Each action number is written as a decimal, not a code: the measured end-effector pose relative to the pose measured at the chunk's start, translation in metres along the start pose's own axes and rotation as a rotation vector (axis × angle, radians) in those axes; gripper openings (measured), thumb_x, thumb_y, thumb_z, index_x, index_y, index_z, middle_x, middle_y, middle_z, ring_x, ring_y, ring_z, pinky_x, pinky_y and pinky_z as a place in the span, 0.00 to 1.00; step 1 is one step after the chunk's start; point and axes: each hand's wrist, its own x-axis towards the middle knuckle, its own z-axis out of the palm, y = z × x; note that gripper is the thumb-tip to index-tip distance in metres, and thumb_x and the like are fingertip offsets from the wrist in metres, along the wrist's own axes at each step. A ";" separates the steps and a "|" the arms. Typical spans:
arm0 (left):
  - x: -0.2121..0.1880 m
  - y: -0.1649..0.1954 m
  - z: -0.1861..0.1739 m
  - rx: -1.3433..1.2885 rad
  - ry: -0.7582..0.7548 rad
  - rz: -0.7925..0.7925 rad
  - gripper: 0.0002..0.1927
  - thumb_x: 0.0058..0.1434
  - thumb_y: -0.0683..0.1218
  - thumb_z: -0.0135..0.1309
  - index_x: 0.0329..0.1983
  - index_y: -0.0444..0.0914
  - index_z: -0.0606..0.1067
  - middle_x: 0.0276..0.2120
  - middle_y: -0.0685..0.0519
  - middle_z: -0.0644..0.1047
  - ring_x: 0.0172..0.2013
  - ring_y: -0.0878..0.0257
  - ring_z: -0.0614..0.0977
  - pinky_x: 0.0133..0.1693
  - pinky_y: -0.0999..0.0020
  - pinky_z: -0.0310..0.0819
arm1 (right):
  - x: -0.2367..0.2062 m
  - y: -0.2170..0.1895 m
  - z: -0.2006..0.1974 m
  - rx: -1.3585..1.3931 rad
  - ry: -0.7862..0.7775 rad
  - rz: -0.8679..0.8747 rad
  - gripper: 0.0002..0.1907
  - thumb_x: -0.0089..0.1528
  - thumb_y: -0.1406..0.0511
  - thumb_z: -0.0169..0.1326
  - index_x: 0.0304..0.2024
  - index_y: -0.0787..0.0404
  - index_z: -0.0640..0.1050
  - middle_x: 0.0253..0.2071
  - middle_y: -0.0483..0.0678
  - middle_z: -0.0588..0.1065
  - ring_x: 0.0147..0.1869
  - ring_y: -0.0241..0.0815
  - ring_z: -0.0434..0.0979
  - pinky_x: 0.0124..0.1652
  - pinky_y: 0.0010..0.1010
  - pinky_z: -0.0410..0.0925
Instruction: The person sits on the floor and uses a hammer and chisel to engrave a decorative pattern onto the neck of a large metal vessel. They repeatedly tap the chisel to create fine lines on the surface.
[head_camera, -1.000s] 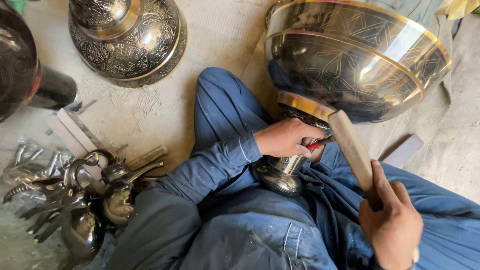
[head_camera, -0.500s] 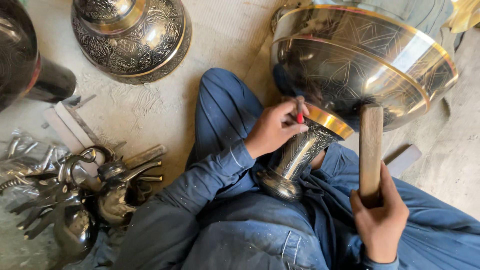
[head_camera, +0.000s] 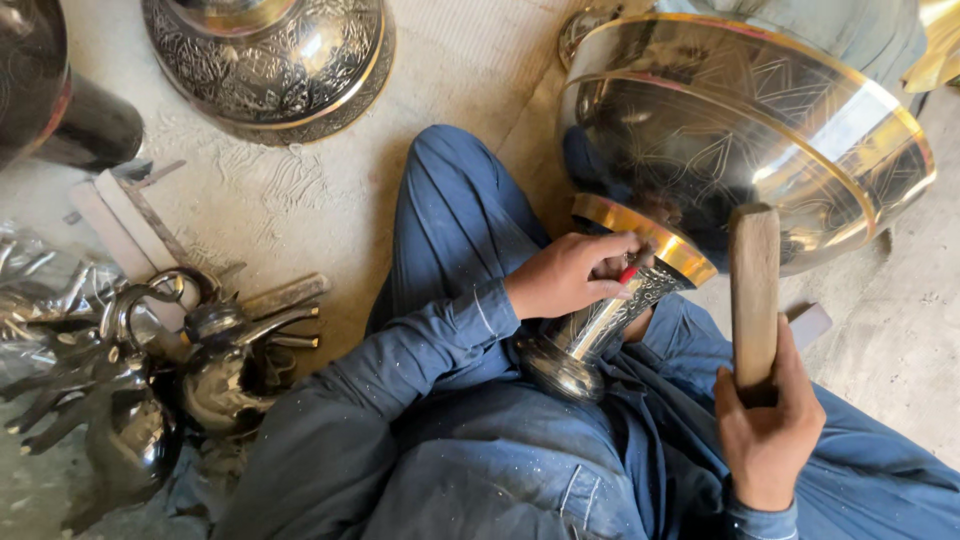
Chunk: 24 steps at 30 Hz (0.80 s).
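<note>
Bowl (head_camera: 760, 130) of engraved metal, large and shiny, lies tilted across the person's lap, its mouth toward the upper right and its stem (head_camera: 600, 320) running down-left to the foot on the blue trousers. Nothing shows inside the bowl, as far as I can tell. Floor (head_camera: 460, 90) carries the other pieces: a second engraved vessel (head_camera: 270, 60) at the top edge, a dark vessel (head_camera: 50, 100) in the top left corner, small spouted pots (head_camera: 150, 390) at the left edge.

Mallet (head_camera: 755, 290) of wood stands upright, just right of the stem, its head before the bowl's wall. Right hand (head_camera: 765, 430) grips its lower end, fingers closed around it. Left hand (head_camera: 570, 275) is nearer the stem and touches it; its fingers pinch a small red-tipped tool (head_camera: 628, 272) against the collar, under the gold band.
</note>
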 end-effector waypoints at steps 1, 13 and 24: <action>0.000 0.000 -0.001 0.003 -0.030 -0.021 0.25 0.58 0.45 0.65 0.57 0.35 0.72 0.31 0.49 0.80 0.31 0.57 0.83 0.36 0.64 0.75 | 0.001 -0.003 -0.002 -0.066 -0.042 0.053 0.36 0.59 0.75 0.61 0.71 0.68 0.70 0.50 0.55 0.77 0.51 0.35 0.75 0.54 0.28 0.69; 0.006 0.001 0.000 0.012 -0.145 -0.023 0.27 0.58 0.45 0.65 0.61 0.39 0.73 0.40 0.46 0.82 0.38 0.54 0.86 0.43 0.62 0.78 | 0.013 -0.050 -0.038 -0.521 -0.076 -0.149 0.35 0.49 0.80 0.63 0.61 0.66 0.78 0.37 0.59 0.77 0.35 0.52 0.79 0.40 0.38 0.72; 0.017 -0.008 0.000 0.080 -0.299 -0.028 0.30 0.56 0.47 0.66 0.62 0.40 0.73 0.43 0.46 0.83 0.42 0.52 0.86 0.47 0.60 0.78 | -0.023 0.002 -0.033 -0.323 0.121 -0.137 0.30 0.60 0.79 0.61 0.66 0.73 0.75 0.39 0.59 0.74 0.37 0.48 0.76 0.42 0.32 0.70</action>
